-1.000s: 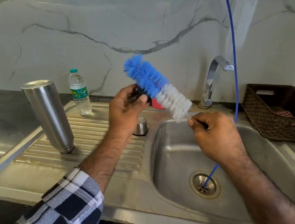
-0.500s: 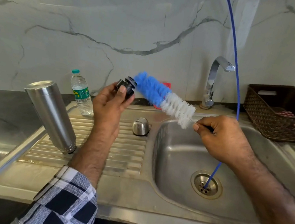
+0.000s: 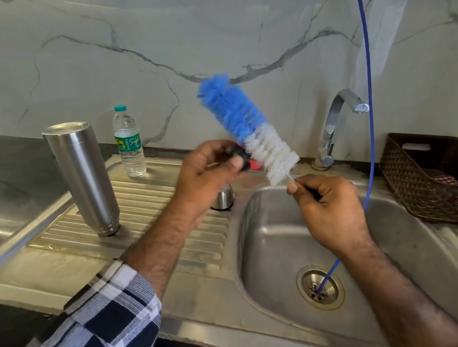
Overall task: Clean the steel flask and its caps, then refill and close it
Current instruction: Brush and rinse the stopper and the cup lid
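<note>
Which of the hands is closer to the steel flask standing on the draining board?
Left. The left hand, gripping a small black cap, is above the draining board, right of the flask. The right hand, holding the brush, is farther off over the sink basin.

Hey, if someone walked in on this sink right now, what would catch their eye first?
The blue-and-white bottle brush, held up over the sink by the right hand, with the left hand holding a small black cap against its bristles. Next, the steel flask standing mouth-down on the drainboard at the left.
</note>
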